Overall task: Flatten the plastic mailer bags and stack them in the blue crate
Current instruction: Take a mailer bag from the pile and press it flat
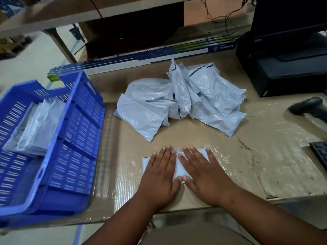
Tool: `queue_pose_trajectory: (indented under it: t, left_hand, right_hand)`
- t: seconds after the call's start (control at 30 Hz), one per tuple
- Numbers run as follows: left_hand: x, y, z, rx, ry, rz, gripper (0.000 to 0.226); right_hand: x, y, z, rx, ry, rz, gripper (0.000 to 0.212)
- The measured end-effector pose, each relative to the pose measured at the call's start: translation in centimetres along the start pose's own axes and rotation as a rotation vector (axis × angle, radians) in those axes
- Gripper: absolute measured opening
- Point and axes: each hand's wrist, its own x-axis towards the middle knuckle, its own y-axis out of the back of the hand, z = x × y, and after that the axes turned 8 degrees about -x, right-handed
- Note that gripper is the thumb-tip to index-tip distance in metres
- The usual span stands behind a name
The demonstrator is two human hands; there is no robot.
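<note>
1. The left hand (159,174) lies flat with fingers spread straight, pressing down on the left part of a mailer bag (178,167).
2. The right hand (203,172) lies flat beside it, fingers straight and spread, pressing the right part of the same bag; the two thumbs touch at the bag's near edge.
3. That bag is pale grey-blue plastic, lying near the front edge of the bench (265,156); a small patch of blue print shows between the fingers, too small to read.
4. Beyond the hands, a loose pile of mailer bags (180,101) sits mid-bench, crumpled and puffed, the same grey-blue, some with a dark strip at the flap.
5. The blue crate (83,124) stands at the left, slotted walls, with a stack of flattened bags (37,126) inside.
6. A long box (159,57) behind the pile reads "Crompton", upside down.
7. At the right: a black printer (283,68), a handheld scanner (307,106) and a keyboard (320,152) corner.
</note>
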Motion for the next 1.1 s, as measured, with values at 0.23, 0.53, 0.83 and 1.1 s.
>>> queue_pose_trajectory:
  t: [0.23,0.53,0.83,1.1]
  left_hand:
    - [0.2,-0.2,0.0,0.022,0.012,-0.012,0.076]
    - [2.3,0.9,3.4,-0.024,0.047,0.026,0.071]
    - [5.0,-1.2,4.9,-0.005,0.153,-0.001,0.067]
    - [5.0,-0.7,4.6,-0.03,0.106,-0.005,0.07]
  right_hand:
    - [0.1,0.4,-0.2,-0.022,-0.005,-0.041,0.072]
    - [0.7,2.8,2.1,0.004,-0.157,0.057,0.063]
    - [1.4,0.3,2.2,0.006,-0.176,-0.029,0.068]
    - [1.6,0.0,2.5,-0.017,-0.146,-0.039,0.069]
